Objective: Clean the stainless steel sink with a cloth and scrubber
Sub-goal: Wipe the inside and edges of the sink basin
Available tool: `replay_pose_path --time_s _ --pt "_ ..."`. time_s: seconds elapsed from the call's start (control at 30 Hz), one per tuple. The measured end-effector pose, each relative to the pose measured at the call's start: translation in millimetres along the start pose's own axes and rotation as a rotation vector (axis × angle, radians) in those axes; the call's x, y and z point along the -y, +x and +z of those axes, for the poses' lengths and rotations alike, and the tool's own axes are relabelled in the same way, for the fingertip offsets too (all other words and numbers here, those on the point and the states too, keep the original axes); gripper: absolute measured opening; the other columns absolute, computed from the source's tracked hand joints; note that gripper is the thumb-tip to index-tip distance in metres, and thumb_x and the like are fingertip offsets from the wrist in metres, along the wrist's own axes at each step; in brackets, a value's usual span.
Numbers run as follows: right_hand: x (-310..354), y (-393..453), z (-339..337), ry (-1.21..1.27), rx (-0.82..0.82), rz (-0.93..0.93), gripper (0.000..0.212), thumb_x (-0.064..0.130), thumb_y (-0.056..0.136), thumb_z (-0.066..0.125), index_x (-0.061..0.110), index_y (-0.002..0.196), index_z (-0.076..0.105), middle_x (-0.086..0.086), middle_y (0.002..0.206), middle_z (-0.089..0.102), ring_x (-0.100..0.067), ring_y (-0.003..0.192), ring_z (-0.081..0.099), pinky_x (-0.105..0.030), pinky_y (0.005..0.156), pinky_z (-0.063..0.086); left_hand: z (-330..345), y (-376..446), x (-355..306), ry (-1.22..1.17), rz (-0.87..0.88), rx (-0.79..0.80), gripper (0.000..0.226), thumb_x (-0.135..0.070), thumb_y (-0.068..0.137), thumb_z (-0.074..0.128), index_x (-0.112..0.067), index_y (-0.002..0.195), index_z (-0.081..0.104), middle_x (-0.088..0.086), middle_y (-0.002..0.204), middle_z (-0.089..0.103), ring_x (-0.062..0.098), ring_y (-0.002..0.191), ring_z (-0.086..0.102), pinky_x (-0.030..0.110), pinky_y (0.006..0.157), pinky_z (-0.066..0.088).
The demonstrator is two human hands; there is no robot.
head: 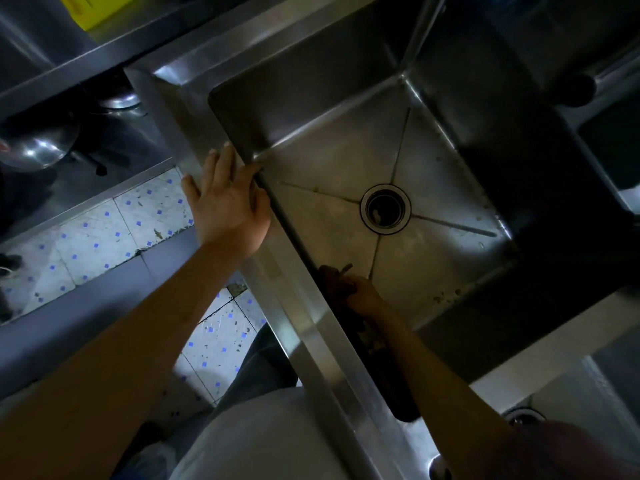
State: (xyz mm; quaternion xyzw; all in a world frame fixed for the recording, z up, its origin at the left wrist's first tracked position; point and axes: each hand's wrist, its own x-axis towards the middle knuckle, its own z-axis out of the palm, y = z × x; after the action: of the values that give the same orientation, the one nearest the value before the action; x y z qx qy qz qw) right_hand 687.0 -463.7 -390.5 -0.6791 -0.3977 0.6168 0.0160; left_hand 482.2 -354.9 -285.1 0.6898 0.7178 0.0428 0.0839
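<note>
A deep stainless steel sink (332, 53) fills the middle of the view, with a round drain (385, 208) at the centre of its creased floor. My left hand (225, 202) rests flat with straight fingers on the sink's near rim. My right hand (362, 294) reaches down inside the basin against the near wall and grips a dark wad (334, 280), cloth or scrubber, I cannot tell which. The near wall reflects the hand, so its fingers are hard to make out. Brown specks dot the floor near the right wall.
A second basin with its own drain (523, 415) lies at the lower right. Metal bowls (34, 150) sit on a low shelf at the left. A yellow object (86, 8) shows at the top left. Tiled floor (104, 233) lies beside the sink.
</note>
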Motion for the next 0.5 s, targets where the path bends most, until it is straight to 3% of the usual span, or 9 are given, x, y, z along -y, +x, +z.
replay_pose_path --time_s 0.1,0.23,0.3,0.43,0.5 --pt "-0.9 -9.4 -3.1 0.015 0.002 -0.003 0.022 -0.001 0.086 0.059 -0.007 0.106 0.063 -0.025 0.111 0.062 -0.033 0.102 0.06 -0.018 0.069 0.046 0.2 -0.3 0.6 -0.013 0.007 -0.004 0.047 -0.032 0.082 0.04 -0.02 0.125 0.055 0.011 0.151 0.031 0.031 0.14 0.023 0.057 0.108 0.014" --pt "-2.3 -24.9 -11.5 0.075 0.039 -0.004 0.032 -0.015 0.079 0.058 -0.01 0.11 0.06 -0.021 0.105 0.061 -0.02 0.09 0.053 -0.006 0.056 0.043 0.8 -0.6 0.1 -0.008 0.003 0.013 0.045 -0.029 0.084 0.043 -0.02 0.126 0.054 0.01 0.152 0.029 0.03 0.141 0.021 0.057 0.109 0.012" --pt "-2.4 -29.2 -10.1 0.105 0.012 -0.006 0.033 -0.016 0.078 0.058 -0.01 0.111 0.06 -0.028 0.113 0.061 -0.022 0.094 0.056 -0.01 0.059 0.044 0.2 -0.6 -0.6 -0.006 0.007 0.016 0.046 -0.03 0.084 0.042 -0.019 0.126 0.054 0.01 0.152 0.028 0.029 0.141 0.021 0.057 0.109 0.012" --pt "0.2 -36.1 -9.7 0.121 -0.009 0.024 0.033 -0.012 0.08 0.06 -0.01 0.112 0.059 -0.03 0.117 0.059 -0.025 0.097 0.058 -0.03 0.079 0.048 0.3 -0.5 0.1 0.013 0.015 0.02 0.04 -0.027 0.088 0.046 -0.018 0.127 0.053 0.01 0.152 0.027 0.029 0.141 0.02 0.057 0.11 0.012" --pt "2.0 -44.2 -14.9 0.117 0.019 0.006 0.035 -0.016 0.078 0.059 -0.01 0.113 0.059 -0.03 0.117 0.059 -0.021 0.092 0.054 -0.021 0.07 0.05 0.3 -1.1 -0.5 0.01 0.023 0.012 0.039 -0.026 0.088 0.045 -0.017 0.125 0.053 0.011 0.152 0.028 0.03 0.141 0.021 0.058 0.11 0.012"
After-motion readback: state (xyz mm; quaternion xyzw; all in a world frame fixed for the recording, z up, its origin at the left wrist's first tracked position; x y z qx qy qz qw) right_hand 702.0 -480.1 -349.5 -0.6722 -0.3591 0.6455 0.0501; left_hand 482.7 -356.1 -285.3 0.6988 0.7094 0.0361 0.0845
